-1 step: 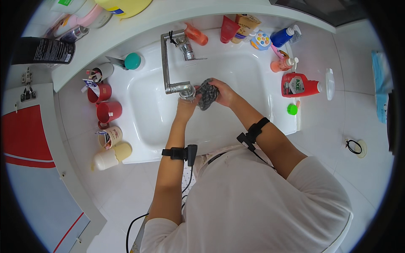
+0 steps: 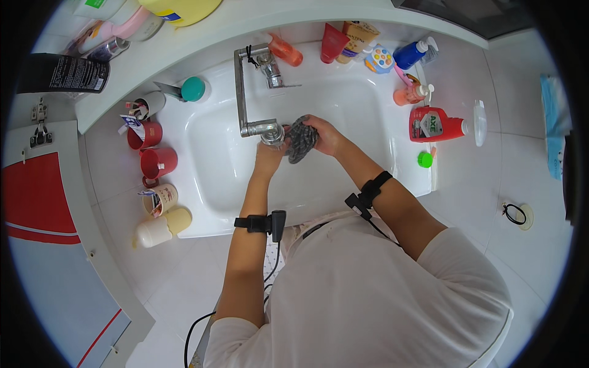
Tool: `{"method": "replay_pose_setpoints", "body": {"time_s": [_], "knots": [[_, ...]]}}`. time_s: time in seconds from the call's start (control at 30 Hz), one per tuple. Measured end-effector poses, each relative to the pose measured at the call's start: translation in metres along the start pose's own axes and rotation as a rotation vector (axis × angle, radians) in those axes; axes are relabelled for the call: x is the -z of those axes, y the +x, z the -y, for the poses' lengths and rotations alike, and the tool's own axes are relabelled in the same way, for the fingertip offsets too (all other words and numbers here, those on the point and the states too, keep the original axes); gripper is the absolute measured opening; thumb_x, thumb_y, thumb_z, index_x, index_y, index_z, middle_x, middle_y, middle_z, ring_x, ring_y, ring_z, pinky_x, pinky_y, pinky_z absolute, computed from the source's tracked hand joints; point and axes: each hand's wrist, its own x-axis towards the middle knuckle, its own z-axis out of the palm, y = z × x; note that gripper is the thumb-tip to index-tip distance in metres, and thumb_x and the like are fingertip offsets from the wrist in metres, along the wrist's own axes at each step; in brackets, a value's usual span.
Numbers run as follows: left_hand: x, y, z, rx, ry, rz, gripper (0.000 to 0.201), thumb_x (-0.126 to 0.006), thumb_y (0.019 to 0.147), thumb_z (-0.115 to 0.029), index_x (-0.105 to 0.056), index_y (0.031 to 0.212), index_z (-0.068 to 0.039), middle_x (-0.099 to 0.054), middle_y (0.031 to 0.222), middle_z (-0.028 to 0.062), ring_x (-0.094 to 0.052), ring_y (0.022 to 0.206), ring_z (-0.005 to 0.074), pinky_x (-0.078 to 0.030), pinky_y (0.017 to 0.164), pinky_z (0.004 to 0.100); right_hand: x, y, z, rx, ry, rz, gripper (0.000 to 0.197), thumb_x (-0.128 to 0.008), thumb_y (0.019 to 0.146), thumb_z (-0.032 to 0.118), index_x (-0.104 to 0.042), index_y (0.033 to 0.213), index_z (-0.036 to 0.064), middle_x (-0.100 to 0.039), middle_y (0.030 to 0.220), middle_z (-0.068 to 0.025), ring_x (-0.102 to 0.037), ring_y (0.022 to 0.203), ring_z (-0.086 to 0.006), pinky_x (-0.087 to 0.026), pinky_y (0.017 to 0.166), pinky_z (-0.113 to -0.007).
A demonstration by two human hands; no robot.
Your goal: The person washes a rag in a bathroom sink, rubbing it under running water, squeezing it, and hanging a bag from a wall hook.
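Observation:
A dark grey, mottled, crumpled cloth (image 2: 301, 145) is bunched between my hands over the white sink (image 2: 211, 144). My right hand (image 2: 327, 136) is closed around the cloth's right side, thumb and fingers bent over its upper edge. On the other side, my left hand (image 2: 269, 158) grips the cloth's left edge; the tap's outlet and the cloth hide most of those fingers. Directly above my left hand hangs the outlet of the metal swing-arm tap (image 2: 262, 127). Clear water seems to run from it onto that hand, though the stream is hard to make out.
Red mugs (image 2: 158, 163), a cup with toothbrushes (image 2: 163, 197) and a cream container (image 2: 164, 227) line the left rim. Several bottles and tubes stand along the back. A red detergent bottle (image 2: 435, 124) and green cap (image 2: 425, 159) lie on the right. An open cabinet door (image 2: 61, 264) is at left.
The cloth has shifted slightly downward between my hands, and its lower end hangs a little lower. My left hand has turned a little under the tap outlet. Everything else looks the same.

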Motion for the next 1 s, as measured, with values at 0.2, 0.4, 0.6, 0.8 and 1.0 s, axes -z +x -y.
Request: {"method": "replay_pose_setpoints", "body": {"time_s": [0.2,0.4,0.6,0.8,1.0], "knots": [[0.017,0.006,0.018,0.327,-0.682,-0.151,0.018,-0.045,0.083,-0.006,-0.051,0.099,-0.003,-0.058,0.09,0.0055,-0.055,0.083,0.0135,-0.045,0.074,0.0266,0.033,0.029,-0.025,0.117,-0.325,-0.171,0.019,-0.05,0.077,0.01,-0.047,0.094,0.0035,-0.057,0.095,-0.0149,-0.056,0.08,-0.0193,-0.045,0.072,-0.029],[0.003,0.012,0.044,0.315,-0.878,-0.567,0.019,-0.043,0.082,-0.005,-0.05,0.099,-0.005,-0.058,0.089,0.0076,-0.058,0.08,0.0184,-0.049,0.07,0.0307,-0.04,0.04,-0.071,0.609,-1.104,-0.299,0.026,-0.065,0.065,0.022,-0.057,0.08,0.0021,-0.059,0.075,-0.013,-0.057,0.069,-0.0255,-0.044,0.064,-0.033],[-0.028,0.0,-0.012,0.315,-0.154,-0.537,0.02,-0.051,0.079,-0.015,-0.053,0.094,-0.002,-0.058,0.084,0.0079,-0.057,0.073,0.0172,-0.046,0.059,0.0297,-0.041,0.047,-0.042,0.194,-1.121,-0.68,0.025,-0.062,0.064,0.026,-0.054,0.072,0.0037,-0.058,0.073,-0.015,-0.055,0.07,-0.033,-0.043,0.061,-0.037],[-0.008,0.015,-0.002,0.293,-0.937,-0.333,0.017,-0.051,0.081,-0.01,-0.054,0.094,0.001,-0.058,0.087,0.0081,-0.056,0.078,0.0153,-0.047,0.068,0.0307,-0.041,0.046,-0.079,0.695,-1.132,-0.432,0.025,-0.062,0.07,0.025,-0.051,0.069,0.0022,-0.057,0.071,-0.0119,-0.055,0.064,-0.0204,-0.041,0.057,-0.032],[-0.015,0.007,0.016,0.213,-0.576,-0.484,0.03,-0.057,0.08,-0.024,-0.053,0.095,0.002,-0.056,0.088,0.0087,-0.055,0.081,0.0174,-0.047,0.069,0.0308,-0.054,0.049,-0.056,0.424,-1.002,-0.766,0.026,-0.055,0.076,0.029,-0.054,0.075,0.0033,-0.059,0.069,-0.0133,-0.055,0.061,-0.0323,-0.043,0.058,-0.038]]}}
